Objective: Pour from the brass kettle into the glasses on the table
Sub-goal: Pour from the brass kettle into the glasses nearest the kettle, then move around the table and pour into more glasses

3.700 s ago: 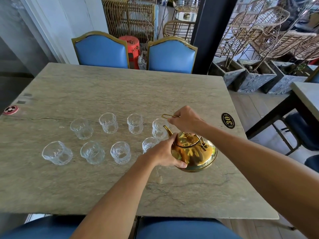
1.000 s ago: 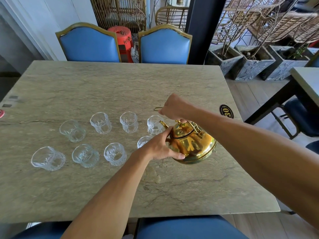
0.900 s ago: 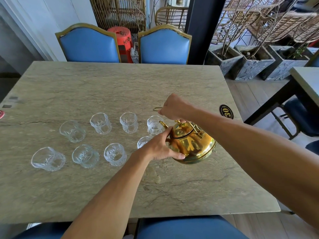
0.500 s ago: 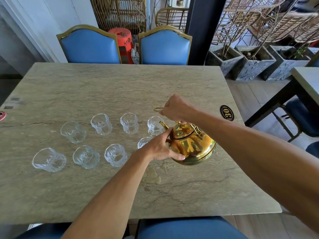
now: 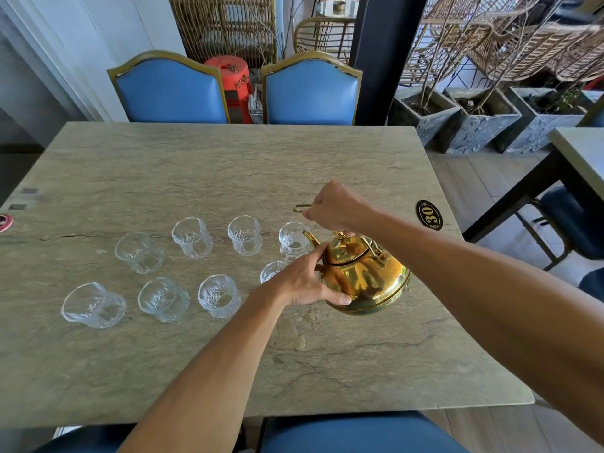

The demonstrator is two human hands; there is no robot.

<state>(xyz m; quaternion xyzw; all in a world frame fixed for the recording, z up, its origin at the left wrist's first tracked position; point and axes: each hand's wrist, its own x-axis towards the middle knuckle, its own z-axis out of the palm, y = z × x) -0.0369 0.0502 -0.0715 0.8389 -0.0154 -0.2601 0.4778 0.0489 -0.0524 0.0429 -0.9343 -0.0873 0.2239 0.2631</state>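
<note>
The brass kettle (image 5: 362, 276) hangs above the stone table (image 5: 228, 171), tilted with its spout toward the rightmost glass of the back row (image 5: 294, 238). My right hand (image 5: 333, 207) is closed around the kettle's wire handle from above. My left hand (image 5: 304, 279) cups the kettle's left side and underside. Several clear patterned glasses stand in two rows left of the kettle. The back row includes a glass (image 5: 192, 237) and another (image 5: 244, 235). My left hand partly hides the rightmost front-row glass (image 5: 271, 271). No stream of liquid is visible.
Two blue chairs (image 5: 170, 89) stand at the table's far side. A black oval number plaque (image 5: 429, 215) sits near the right edge. Stone planters (image 5: 425, 116) and a second table (image 5: 581, 152) lie to the right. A red sticker (image 5: 5, 222) marks the left edge.
The kettle and both hands have stayed almost in place over the last second. Compared with 3.7 s ago, the kettle is lifted slightly and its spout points at the back-row glass.
</note>
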